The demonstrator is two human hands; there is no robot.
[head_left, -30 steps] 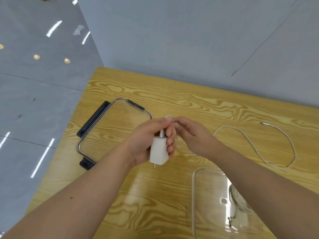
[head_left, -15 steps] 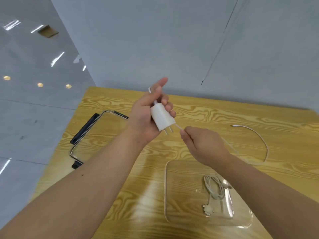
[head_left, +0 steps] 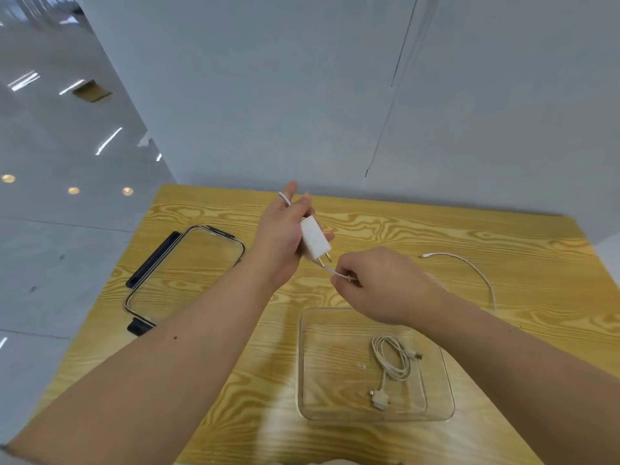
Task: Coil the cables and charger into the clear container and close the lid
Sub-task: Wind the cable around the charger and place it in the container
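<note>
Wrapping underway: our left hand (head_left: 281,237) grips charger (head_left: 313,242), flipped prongs-down; right hand (head_left: 380,285) pinches cable (head_left: 476,270), pulling slack off desk (head_left: 436,226). Loop shrinking, so charger soon joins coil (head_left: 392,360) in container (head_left: 300,364).

Bare left hand (head_left: 281,236), bare right hand (head_left: 382,286); forearms (head_left: 188,347) bare.

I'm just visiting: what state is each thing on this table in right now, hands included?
charger: gripped in the left hand, prongs bare.
long cable: uncoiled, pinched by the right hand, far end lying on the table.
coiled cable: bundled, lying inside the clear container.
clear container: open, lid off.
lid: flat on the table, left of the container.
</note>
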